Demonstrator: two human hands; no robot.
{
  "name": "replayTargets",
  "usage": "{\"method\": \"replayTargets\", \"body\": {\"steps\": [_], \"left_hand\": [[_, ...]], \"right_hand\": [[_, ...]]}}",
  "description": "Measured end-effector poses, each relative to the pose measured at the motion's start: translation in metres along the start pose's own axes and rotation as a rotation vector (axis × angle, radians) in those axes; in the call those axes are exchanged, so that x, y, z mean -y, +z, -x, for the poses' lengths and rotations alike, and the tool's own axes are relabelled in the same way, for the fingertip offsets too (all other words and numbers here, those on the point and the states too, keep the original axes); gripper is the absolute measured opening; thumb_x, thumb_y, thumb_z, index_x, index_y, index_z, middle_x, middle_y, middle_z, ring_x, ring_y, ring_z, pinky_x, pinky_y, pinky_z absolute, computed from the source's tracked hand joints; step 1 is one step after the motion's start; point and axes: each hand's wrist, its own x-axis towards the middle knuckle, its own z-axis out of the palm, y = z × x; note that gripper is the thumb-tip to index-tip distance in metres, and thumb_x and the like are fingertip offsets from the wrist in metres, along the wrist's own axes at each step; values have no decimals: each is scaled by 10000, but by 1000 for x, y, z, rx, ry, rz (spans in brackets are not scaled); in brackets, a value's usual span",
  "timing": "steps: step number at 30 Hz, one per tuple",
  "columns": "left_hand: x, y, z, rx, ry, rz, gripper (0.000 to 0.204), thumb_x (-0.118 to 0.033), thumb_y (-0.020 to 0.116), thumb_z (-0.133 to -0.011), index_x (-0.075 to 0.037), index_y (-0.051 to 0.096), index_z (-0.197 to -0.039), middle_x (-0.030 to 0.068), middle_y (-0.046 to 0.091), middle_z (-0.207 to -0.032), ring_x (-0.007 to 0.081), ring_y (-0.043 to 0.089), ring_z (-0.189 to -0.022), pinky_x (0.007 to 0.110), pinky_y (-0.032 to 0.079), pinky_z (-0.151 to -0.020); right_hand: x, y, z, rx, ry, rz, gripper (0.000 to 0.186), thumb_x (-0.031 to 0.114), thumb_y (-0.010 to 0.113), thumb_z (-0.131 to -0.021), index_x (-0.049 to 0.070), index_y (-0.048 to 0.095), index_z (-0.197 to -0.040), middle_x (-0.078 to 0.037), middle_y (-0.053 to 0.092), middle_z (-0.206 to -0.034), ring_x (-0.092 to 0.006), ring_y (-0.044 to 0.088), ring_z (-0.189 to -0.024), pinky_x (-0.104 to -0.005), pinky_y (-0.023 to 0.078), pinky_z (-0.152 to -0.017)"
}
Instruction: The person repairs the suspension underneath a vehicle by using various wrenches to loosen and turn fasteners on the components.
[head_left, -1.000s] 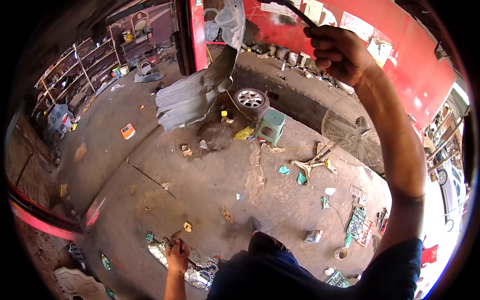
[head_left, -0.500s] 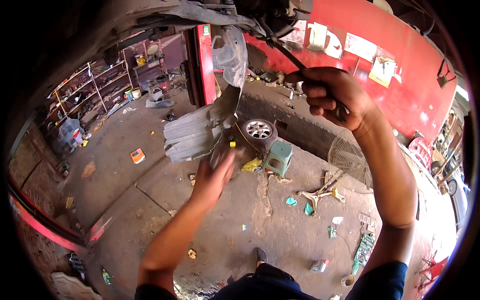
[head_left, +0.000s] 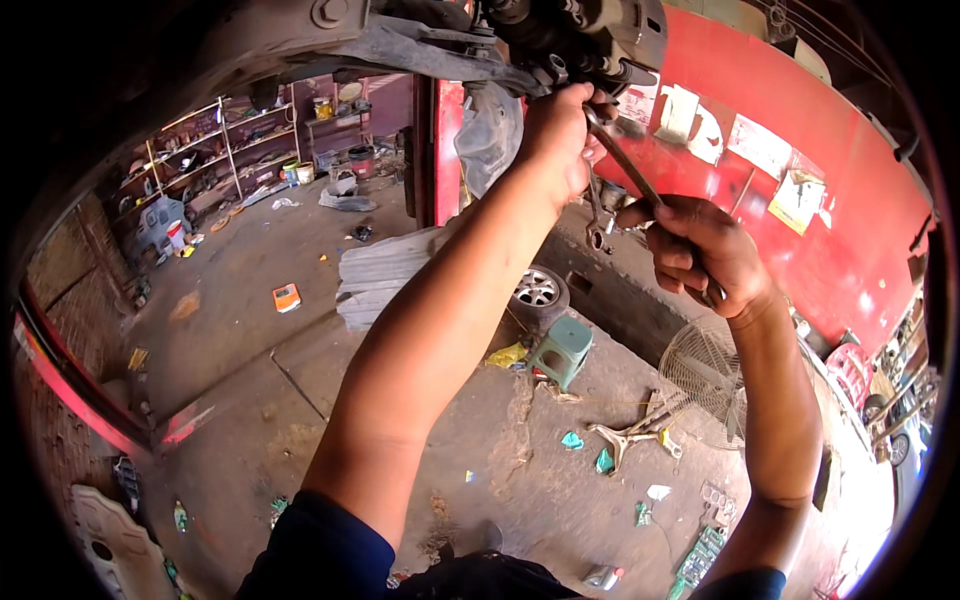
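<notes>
My right hand (head_left: 705, 255) is closed around the lower part of a long dark wrench (head_left: 632, 165), which slants up to the left. Its upper end is beside the fingers of my left hand (head_left: 562, 140). That hand is raised close under the car's underside and is closed on a second wrench (head_left: 597, 225), whose ring end hangs below the fingers; its middle is hidden by the hand. Just above are the end of a grey suspension arm (head_left: 440, 55) and dark, greasy car parts (head_left: 610, 30).
The raised car body fills the top left. A grey plastic liner (head_left: 380, 275) hangs behind my left forearm. Below are a wheel (head_left: 538, 290), a green stool (head_left: 563, 350), a fan grille (head_left: 705, 370) and scattered litter. A red wall panel (head_left: 800, 130) stands at right.
My left hand has risen from above the floor to the car parts and now grips a second wrench. My right hand and its wrench have shifted slightly down and right in view.
</notes>
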Motion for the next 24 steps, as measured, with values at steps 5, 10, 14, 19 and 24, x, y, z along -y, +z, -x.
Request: {"method": "replayTargets", "body": {"steps": [5,10,14,19,24], "left_hand": [[-18,-8,5,20,-17,29,194,-237,565,-981,-66,587,-891,38,583,-731,105,373,-455,259,272,-429],[2,-29,47,-34,54,-303,288,-339,590,-980,-86,627,-849,7,601,-666,106,510,-515,252,337,-462],[66,-45,116,-37,105,-396,345,-394,564,-1018,-84,597,-870,29,617,-692,124,617,-638,287,465,-593],[130,-87,169,-293,-55,-25,303,-364,552,-1039,-101,522,-892,67,603,-685,144,607,-587,295,464,-493],[134,-125,217,-512,7,-87,222,-277,547,-1034,-105,521,-896,41,508,-654,128,479,-475,250,293,-374]], "right_hand": [[-17,8,-17,-19,-57,99,364,249,495,-1062,-41,623,-1241,25,434,-637,-60,389,-482,-214,328,-450],[-46,3,-7,-23,-136,729,313,236,488,-1082,9,633,-1241,-4,538,-665,-79,485,-539,-254,413,-520],[-131,-35,7,120,-239,849,248,210,586,-1033,-2,670,-1129,-114,586,-697,-204,549,-612,-366,476,-614],[-222,-14,19,103,-131,857,308,276,639,-989,15,649,-1152,-242,669,-889,-416,668,-805,-470,527,-713],[-156,-17,-26,10,-242,1041,632,330,798,-846,-9,571,-1328,-255,646,-1255,-396,645,-1156,-430,522,-977]]}}
